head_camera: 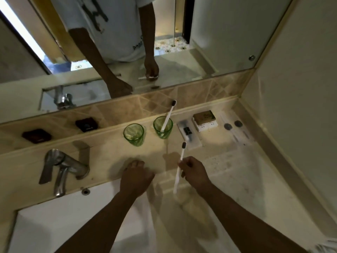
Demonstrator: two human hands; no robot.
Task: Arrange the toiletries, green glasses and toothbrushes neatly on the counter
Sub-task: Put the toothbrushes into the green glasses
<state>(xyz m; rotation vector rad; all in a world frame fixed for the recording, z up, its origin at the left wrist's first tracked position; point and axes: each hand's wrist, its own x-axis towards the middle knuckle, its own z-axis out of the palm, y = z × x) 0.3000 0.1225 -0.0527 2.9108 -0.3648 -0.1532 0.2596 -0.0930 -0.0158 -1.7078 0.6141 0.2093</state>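
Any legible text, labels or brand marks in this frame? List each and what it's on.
None can be read.
Brown box: printing on the lid and white side, too blurred.
Two dark red cases on the ledge: faint marks, unreadable.
Flat white packets: dark marks, too small.
White shirt in the mirror: dark graphic and hem lettering, mirrored and blurred.

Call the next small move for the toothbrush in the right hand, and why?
Probably lift the toothbrush held by the right hand forward-left and drop it handle-first into the empty green glass. The other green glass already holds a toothbrush, so this would pair them. The left hand rests on the counter, holding nothing visible.
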